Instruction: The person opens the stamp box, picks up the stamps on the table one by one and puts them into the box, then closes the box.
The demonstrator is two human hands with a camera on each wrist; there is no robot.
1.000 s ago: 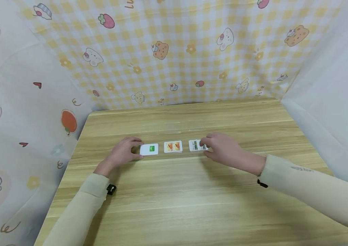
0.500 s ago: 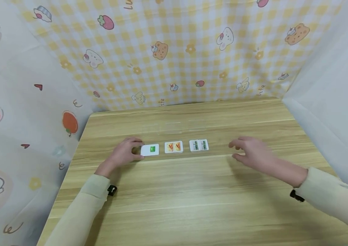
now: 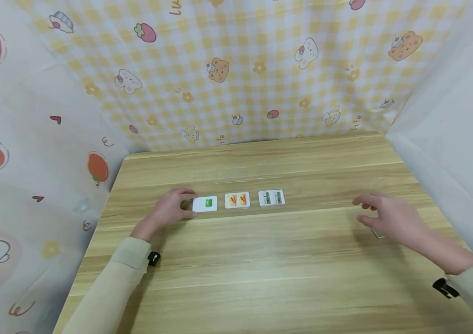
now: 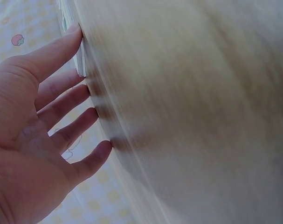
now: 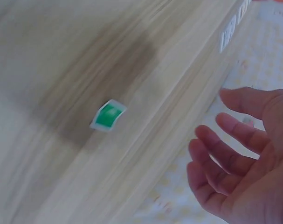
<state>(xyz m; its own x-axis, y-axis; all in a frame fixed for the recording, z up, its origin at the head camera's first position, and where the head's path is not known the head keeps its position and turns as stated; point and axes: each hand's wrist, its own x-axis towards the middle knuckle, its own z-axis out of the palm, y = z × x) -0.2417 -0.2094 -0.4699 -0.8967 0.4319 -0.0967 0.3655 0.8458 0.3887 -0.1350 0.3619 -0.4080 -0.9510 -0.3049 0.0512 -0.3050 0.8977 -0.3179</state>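
My left hand (image 3: pixel 170 205) grips the left end of a white card stack (image 3: pixel 200 204) with a green picture, thumb and forefinger at its two corners. In the left wrist view, the stack's layered edge (image 4: pixel 80 60) shows between thumb and forefinger. Away to the right, my right hand (image 3: pixel 392 218) hovers over the table with loosely bent fingers and nothing between them. Partly under it lies a small green card (image 3: pixel 378 234) with a white border. The right wrist view shows this green card (image 5: pixel 110 115) uncovered, apart from the fingers.
Two more card piles lie in the row: one with orange pictures (image 3: pixel 237 200), one with dark green pictures (image 3: pixel 271 198). Behind them are faint transparent rectangular pieces (image 3: pixel 236 175). Patterned cloth (image 3: pixel 257 88) hangs at the wooden table's (image 3: pixel 236 278) back edge.
My right hand has left the dark green card pile and moved right, over the small green card. My left hand has stayed at the left stack.
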